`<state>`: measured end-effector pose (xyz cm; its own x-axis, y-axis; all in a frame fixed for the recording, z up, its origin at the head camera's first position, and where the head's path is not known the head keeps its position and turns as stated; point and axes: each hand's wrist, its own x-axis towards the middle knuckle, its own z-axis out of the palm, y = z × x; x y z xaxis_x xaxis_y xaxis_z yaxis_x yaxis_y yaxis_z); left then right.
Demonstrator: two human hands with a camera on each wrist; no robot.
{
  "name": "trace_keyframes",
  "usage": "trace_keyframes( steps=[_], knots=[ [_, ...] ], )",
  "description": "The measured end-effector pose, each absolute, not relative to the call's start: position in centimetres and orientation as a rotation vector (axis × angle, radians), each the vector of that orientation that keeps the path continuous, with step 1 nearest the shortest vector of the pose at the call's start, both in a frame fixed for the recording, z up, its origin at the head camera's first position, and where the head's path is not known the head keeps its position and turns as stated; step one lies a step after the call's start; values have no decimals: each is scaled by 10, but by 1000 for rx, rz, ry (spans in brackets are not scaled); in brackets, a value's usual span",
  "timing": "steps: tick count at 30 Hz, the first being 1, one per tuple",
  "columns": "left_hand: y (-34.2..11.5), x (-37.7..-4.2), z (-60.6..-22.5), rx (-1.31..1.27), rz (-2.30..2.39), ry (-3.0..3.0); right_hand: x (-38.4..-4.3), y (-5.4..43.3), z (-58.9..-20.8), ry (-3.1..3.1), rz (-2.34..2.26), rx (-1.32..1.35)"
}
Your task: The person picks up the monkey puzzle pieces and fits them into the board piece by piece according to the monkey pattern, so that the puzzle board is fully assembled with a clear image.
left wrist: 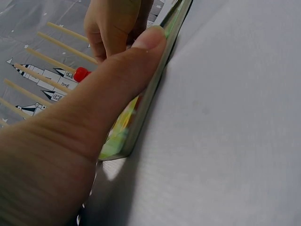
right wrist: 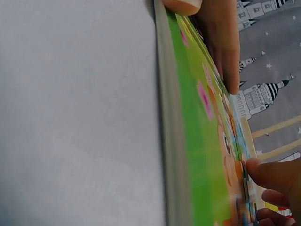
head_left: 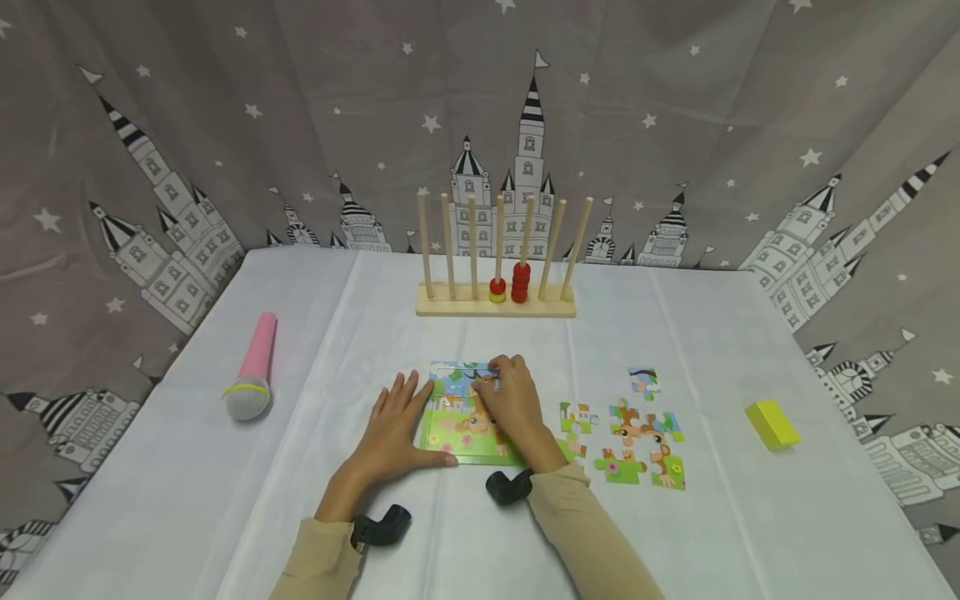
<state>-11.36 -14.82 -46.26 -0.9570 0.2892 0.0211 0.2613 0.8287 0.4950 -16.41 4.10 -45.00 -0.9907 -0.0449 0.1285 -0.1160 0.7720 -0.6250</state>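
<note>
A jigsaw puzzle board (head_left: 472, 452) with a printed monkey picture lies flat on the table in the head view. My left hand (head_left: 397, 429) rests along its left side, fingers spread and straight. The left thumb (left wrist: 150, 40) presses on the near rim in the left wrist view. Over the board's upper right part, my right hand (head_left: 516, 404) pinches a puzzle piece (head_left: 495, 381) between thumb and fingers, mostly hidden by them. The right thumb (right wrist: 268, 173) is right at the pieces on the board in the right wrist view.
Several loose puzzle pieces (head_left: 622, 469) lie right of the board. A wooden peg stand (head_left: 480, 307) with red and yellow beads (head_left: 521, 283) stands behind it. A pink toy microphone (head_left: 257, 358) lies at left, a yellow block (head_left: 772, 425) at right. A grey curtain (head_left: 337, 100) hangs behind.
</note>
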Motion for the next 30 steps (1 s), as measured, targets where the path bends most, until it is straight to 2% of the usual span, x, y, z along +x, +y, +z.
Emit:
trace_keyframes(
  steps=[9, 13, 19, 30],
  knots=[
    [-148, -113, -464, 474, 784, 2967, -141, 28, -442, -2793, 657, 607],
    [-147, -113, -465, 502, 785, 2987, -127, 21, -440, -2887, 498, 732],
    [-149, -113, -464, 513, 772, 2996, -116, 16, -440, -3039, 444, 791],
    [-151, -114, -466, 508, 756, 3007, -115, 16, -442, -3098, 519, 784]
  ],
)
